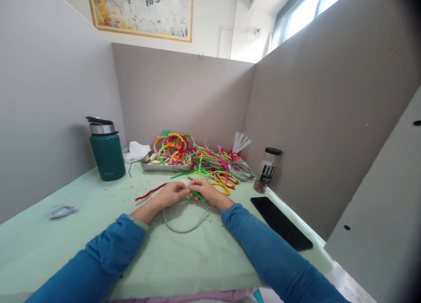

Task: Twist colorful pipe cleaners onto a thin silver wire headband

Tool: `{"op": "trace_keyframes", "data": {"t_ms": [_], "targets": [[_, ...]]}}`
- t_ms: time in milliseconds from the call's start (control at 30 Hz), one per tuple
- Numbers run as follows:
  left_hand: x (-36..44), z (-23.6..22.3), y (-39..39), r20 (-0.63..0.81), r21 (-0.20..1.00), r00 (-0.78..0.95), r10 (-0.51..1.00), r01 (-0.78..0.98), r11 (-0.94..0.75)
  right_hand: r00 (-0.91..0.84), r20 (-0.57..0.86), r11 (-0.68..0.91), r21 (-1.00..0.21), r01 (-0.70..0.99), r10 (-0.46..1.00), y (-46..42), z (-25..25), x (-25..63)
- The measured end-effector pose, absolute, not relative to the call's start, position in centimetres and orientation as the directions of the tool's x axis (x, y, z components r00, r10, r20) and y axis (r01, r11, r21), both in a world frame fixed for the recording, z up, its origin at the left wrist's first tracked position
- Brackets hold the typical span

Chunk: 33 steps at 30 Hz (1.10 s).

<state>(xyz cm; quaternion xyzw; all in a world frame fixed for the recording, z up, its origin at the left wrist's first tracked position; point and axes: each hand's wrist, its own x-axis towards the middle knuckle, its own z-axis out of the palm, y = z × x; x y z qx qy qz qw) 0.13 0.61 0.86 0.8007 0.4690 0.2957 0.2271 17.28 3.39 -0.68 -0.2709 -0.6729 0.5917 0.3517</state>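
1. Head view, hands: In the centre of the frame, the left hand (171, 194) and the right hand (206, 192) met at the fingertips. The left fingertips were pinched together, apparently on the grey cord (184, 231); the exact contact was too small to confirm. The right hand was closed around a green-handled tool (199, 196).
2. Head view, cord position: The grey cord bowed below both hands, just under the centre of the frame, against the tabletop (184, 268).
3. Head view, hazards:
   - Slip: the cord was thin and the pinch small; a loose grip could have let it spring out.
   - Injury: the tool sat close to the left fingertips; a misdirected squeeze could have nipped them.
   - Snagging: the red fuzzy stem (151, 192), left of centre, and the tangled stem heap (213, 162), beyond the hands, could have caught on a moving sleeve.
4. Head view, materials:
   - Cord: smooth, slender, curved into an open arc.
   - Stems: soft, fibrous, brightly coloured; several formed rounded loops (169, 140) above the metal tray (166, 167), upper centre.
   - Grey coil (241, 171), right of the heap: smooth, wound in rings.
   - Tabletop covering: pale green, lightly wrinkled, scattered with small scraps.
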Motion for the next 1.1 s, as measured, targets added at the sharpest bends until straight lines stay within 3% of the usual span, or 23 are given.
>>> {"op": "trace_keyframes", "data": {"t_ms": [233, 567, 1100], "targets": [[0.26, 1.05, 0.54, 0.265, 0.677, 0.351, 0.898, 0.596, -0.432, -0.603, 0.172, 0.155, -0.985, -0.08, 0.779, 3.32, -0.8, 17.31], [0.3, 1.07, 0.13, 0.082, 0.841, 0.333, 0.939, 0.482, -0.244, -0.613, 0.279, 0.241, -0.959, -0.146, 0.739, 2.87, -0.8, 17.73], [-0.21, 0.46, 0.45, 0.051, 0.811, 0.345, 0.937, 0.533, -0.241, -0.619, 0.225, 0.259, -0.965, -0.036, 0.752, 2.75, -0.66, 17.57]]}}
